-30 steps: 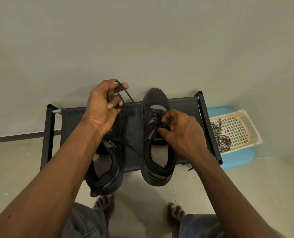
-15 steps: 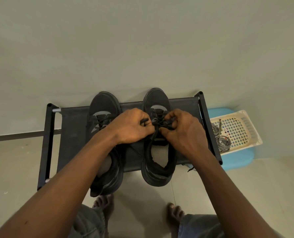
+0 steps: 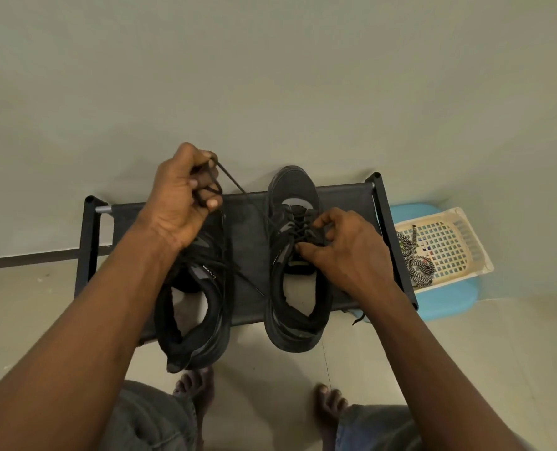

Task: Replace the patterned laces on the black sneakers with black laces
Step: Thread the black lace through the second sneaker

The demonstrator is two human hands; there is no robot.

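Observation:
Two black sneakers stand on a low black rack (image 3: 251, 229), toes toward the wall. On the right sneaker (image 3: 298, 288) a black lace (image 3: 235, 183) crosses the eyelets and runs taut up and left. My left hand (image 3: 183, 196) is raised above the left sneaker (image 3: 199, 320) and grips that lace, looped round its fingers. My right hand (image 3: 342, 249) pinches the lacing on the right sneaker's tongue. The patterned laces (image 3: 413, 258) lie coiled in a cream basket (image 3: 459, 249).
The basket sits on a light blue stool (image 3: 446, 301) to the right of the rack. A plain wall stands right behind the rack. My bare feet (image 3: 196, 385) and knees are on the tiled floor in front.
My left hand has left the right sneaker's eyelets and risen up and left, pulling the black lace taut. My right hand stays at the lacing.

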